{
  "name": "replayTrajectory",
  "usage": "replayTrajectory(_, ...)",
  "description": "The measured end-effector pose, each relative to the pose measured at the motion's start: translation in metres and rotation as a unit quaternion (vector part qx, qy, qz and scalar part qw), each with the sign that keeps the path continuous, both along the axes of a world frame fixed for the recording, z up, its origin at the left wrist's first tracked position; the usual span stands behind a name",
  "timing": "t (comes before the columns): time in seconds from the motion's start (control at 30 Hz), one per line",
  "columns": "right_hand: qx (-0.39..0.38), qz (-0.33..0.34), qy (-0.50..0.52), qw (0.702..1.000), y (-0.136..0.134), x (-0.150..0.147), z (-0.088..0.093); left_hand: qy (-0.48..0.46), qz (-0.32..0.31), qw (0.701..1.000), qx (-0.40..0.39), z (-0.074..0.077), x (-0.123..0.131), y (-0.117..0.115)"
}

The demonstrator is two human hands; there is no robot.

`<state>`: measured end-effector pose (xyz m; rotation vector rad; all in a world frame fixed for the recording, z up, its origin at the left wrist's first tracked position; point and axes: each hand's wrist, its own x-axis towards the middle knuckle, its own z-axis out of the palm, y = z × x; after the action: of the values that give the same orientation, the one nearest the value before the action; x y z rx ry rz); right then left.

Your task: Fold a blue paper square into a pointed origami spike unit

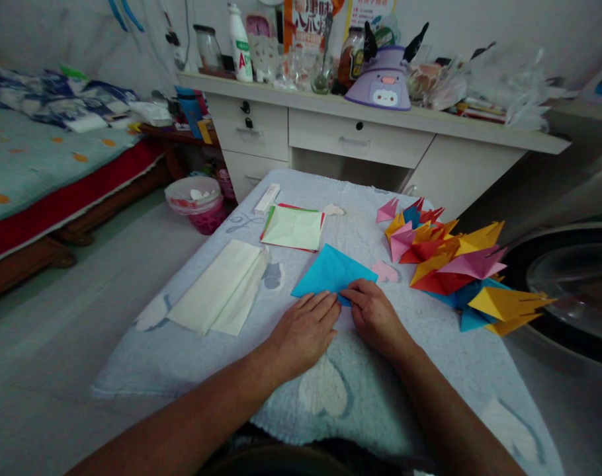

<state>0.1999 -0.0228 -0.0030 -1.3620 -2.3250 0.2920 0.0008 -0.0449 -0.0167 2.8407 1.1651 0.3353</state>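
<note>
A sheet of blue origami paper, folded to a triangle-like shape with its point away from me, lies on the cloth-covered table. My left hand rests on its near edge, fingers stretched out and flat. At the near right edge, my right hand has curled fingers closed on the paper, with the thumb side hidden. Beyond the blue sheet sits a stack of square paper, pale green on top with red and green edges below. Several folded paper cranes in yellow, red, pink and blue crowd the right side.
Left of my hands lies a folded whitish paper, with a small white box beyond it. A pink bin stands on the floor at left. Behind the table is a white desk; a round-doored machine is at right.
</note>
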Motion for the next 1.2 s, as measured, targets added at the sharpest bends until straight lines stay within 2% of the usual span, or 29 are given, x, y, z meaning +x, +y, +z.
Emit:
replayTrajectory(0.53, 0.003, 0.003, 0.015, 1.0, -0.001, -0.001, 0.003, 0.014, 0.005, 1.0, -0.02, 0.007, -0.006, -0.005)
replayTrajectory(0.83, 0.001, 0.003, 0.009, 1.0, 0.0, 0.0, 0.001, 0.011, 0.003, 1.0, -0.024, 0.007, -0.011, -0.008)
replayTrajectory(1.2, -0.005, -0.002, 0.004, 1.0, -0.003, -0.002, 0.008, 0.007, 0.017, 1.0, -0.015, 0.007, -0.025, -0.013)
